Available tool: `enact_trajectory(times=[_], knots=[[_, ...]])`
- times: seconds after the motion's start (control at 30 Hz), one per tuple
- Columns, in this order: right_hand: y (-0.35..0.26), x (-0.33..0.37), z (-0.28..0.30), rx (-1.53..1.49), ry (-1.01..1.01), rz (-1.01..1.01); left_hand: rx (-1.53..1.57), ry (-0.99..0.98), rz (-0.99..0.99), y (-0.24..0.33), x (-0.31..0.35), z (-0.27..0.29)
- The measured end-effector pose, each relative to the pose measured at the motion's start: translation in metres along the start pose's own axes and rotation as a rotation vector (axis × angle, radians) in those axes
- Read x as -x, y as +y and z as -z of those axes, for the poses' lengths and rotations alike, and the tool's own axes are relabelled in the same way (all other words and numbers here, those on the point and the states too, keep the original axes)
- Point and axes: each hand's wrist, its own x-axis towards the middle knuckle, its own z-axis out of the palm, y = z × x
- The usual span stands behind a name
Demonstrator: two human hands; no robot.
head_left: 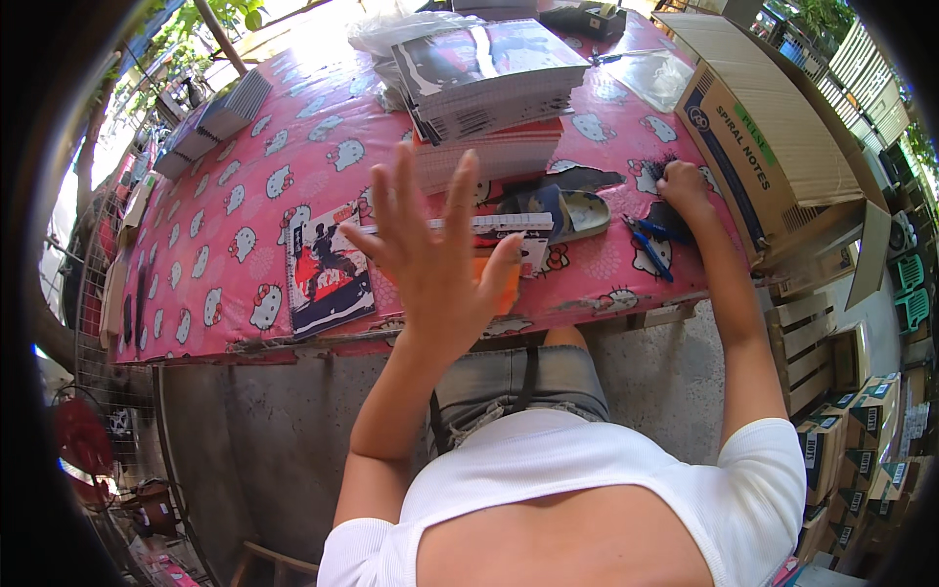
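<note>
My left hand [435, 259] is raised over the near part of the table, its fingers spread and nothing in it. Behind it, partly hidden, lies a notebook [533, 235] with a white edge, above an orange piece. Left of that hand, a spiral notebook [331, 269] with a red, white and dark cover lies flat. My right hand [687, 186] is at the table's right side with fingers curled, at a small heap of black, thin bits [650, 174]; what it pinches is too small to tell. Blue-handled pliers [653, 251] and a camouflage-patterned slipper [579, 213] lie nearby.
A tall stack of notebooks [499, 78] stands mid-table, clear plastic [396, 34] behind it. More notebooks [215, 122] stand at the far left. An open cardboard box [753, 157] occupies the right edge. A tape dispenser [587, 20] sits at the back. Boxes [851, 460] are piled at lower right.
</note>
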Motion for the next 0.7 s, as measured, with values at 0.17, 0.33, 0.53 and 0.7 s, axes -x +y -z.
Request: enact_trajectory(times=[0.17, 0.33, 0.53, 0.7], knots=[[0.000, 0.006, 0.014, -0.225, 0.384, 0.062, 0.013, -0.276, -0.165, -0.006, 0.001, -0.036], [-0.076, 0.063, 0.067, -0.479, 0.573, 0.496, 0.397, -0.197, 0.006, -0.009, -0.005, -0.033], [-0.146, 0.135, 0.103, -1.061, 0.248, 0.559, 0.330, 0.011, -0.083, -0.008, -0.007, -0.037], [-0.154, 0.125, 0.113, -1.046, 0.273, 0.553, 0.382, -0.007, -0.055, -0.008, -0.003, -0.037]])
